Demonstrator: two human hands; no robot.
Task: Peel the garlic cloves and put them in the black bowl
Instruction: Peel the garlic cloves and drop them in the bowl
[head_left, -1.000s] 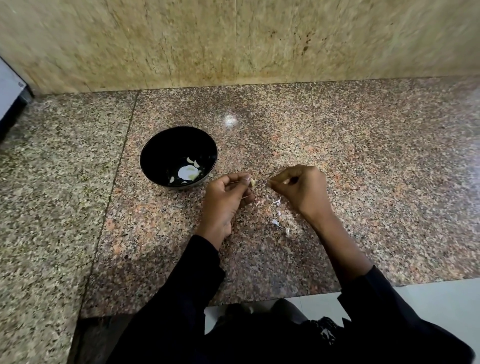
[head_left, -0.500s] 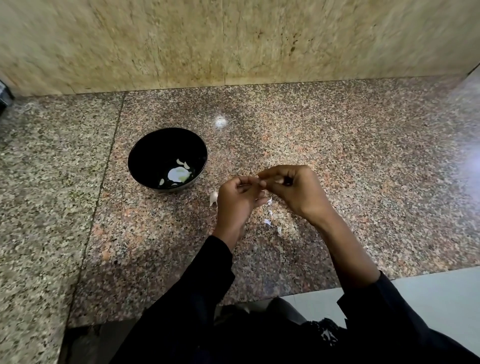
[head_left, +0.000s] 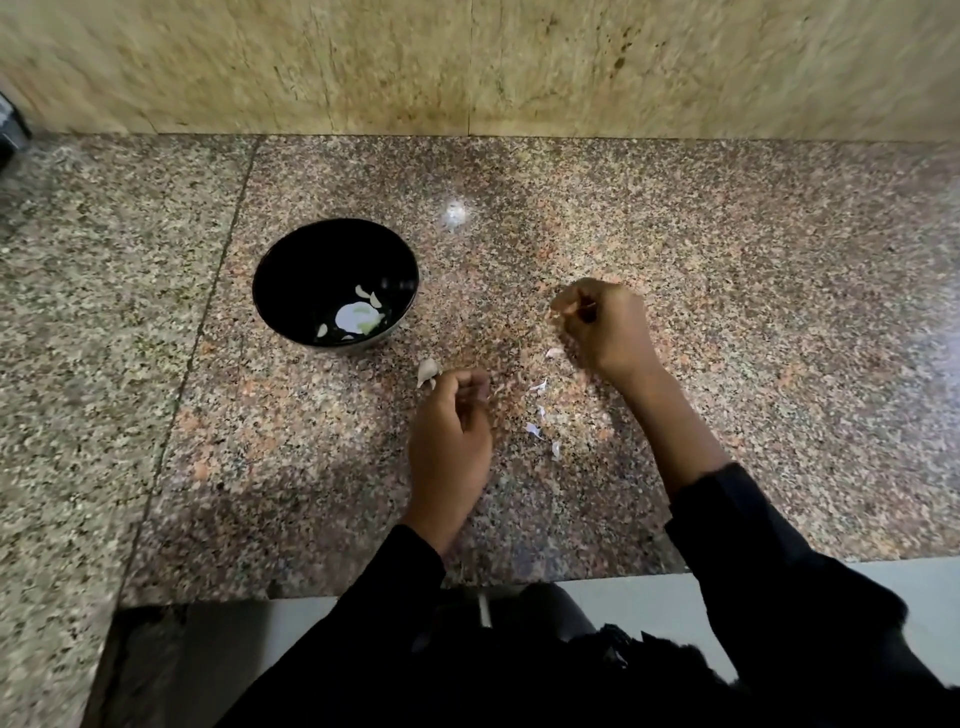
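Black bowl on the granite counter with a few peeled pale cloves at its bottom, unpeeled clove just beside the curled left hand, right hand pinching something tiny, skin scraps between.

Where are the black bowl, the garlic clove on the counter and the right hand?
black bowl (head_left: 291, 260): head view, dark inner wall on the left.
garlic clove (head_left: 427, 370): head view, middle of its pale body.
right hand (head_left: 605, 327): head view, back of the hand.
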